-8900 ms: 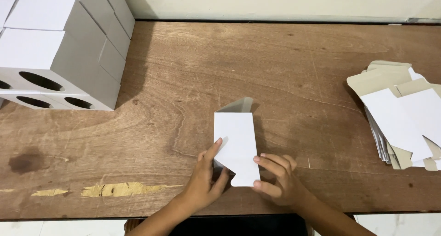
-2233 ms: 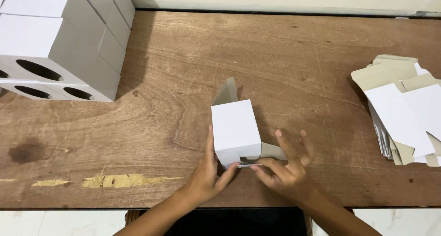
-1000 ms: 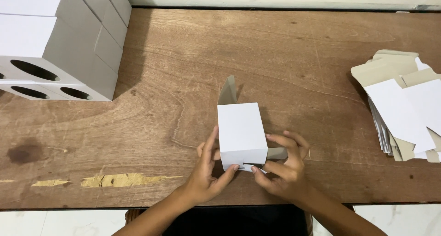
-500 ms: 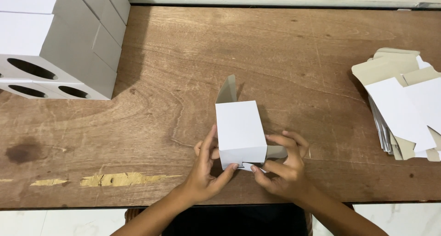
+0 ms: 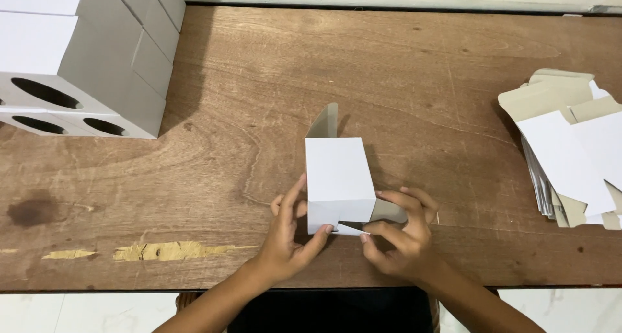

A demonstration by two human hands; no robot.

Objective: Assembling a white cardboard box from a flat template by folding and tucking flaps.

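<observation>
The box (image 5: 339, 177), small and white, stands near the middle of the bench's (image 5: 414, 67) front edge, a grey flap raised at its far end. The left hand (image 5: 289, 242) cups its left wall, thumb pressing the near face. The right hand (image 5: 400, 239) curls loosely at the right near corner, fingertips pinching a small white flap. Compared with half a second ago, the hands and box sit almost unchanged; nine seconds ago the card lay flat. Finished white boxes (image 5: 71, 54) with oval holes are stacked at the far left corner; flat white and grey blanks (image 5: 570, 145) pile at the right edge.
</observation>
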